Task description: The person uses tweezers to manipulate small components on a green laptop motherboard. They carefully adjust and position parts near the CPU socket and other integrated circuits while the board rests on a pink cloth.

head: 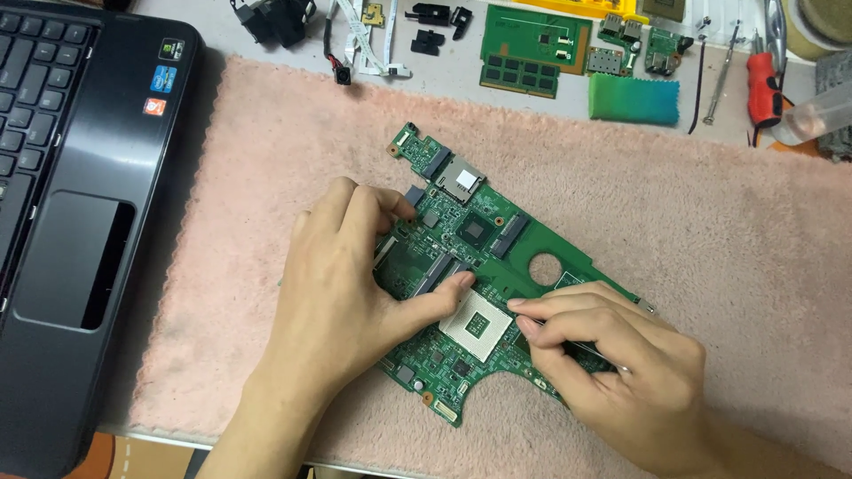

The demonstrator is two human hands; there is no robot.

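Observation:
A green laptop motherboard (484, 235) lies at an angle on a pink fleecy mat (692, 222). It carries a square white processor socket (477, 325), a small black chip and several slots. My left hand (342, 284) rests on the board's left part, thumb tip touching the board just left of the socket, fingers pressing near the upper slots. My right hand (612, 364) lies on the board's right part and pinches a thin metal tool whose tip points at the socket's right edge. Most of the tool is hidden under the fingers.
A black laptop base (80, 177) with keyboard and touchpad fills the left side. Along the far edge lie black plastic parts (275, 19), ribbon cables, small green circuit boards (532, 51), a green cloth (634, 98), a thin metal rod and a red-handled tool (763, 87).

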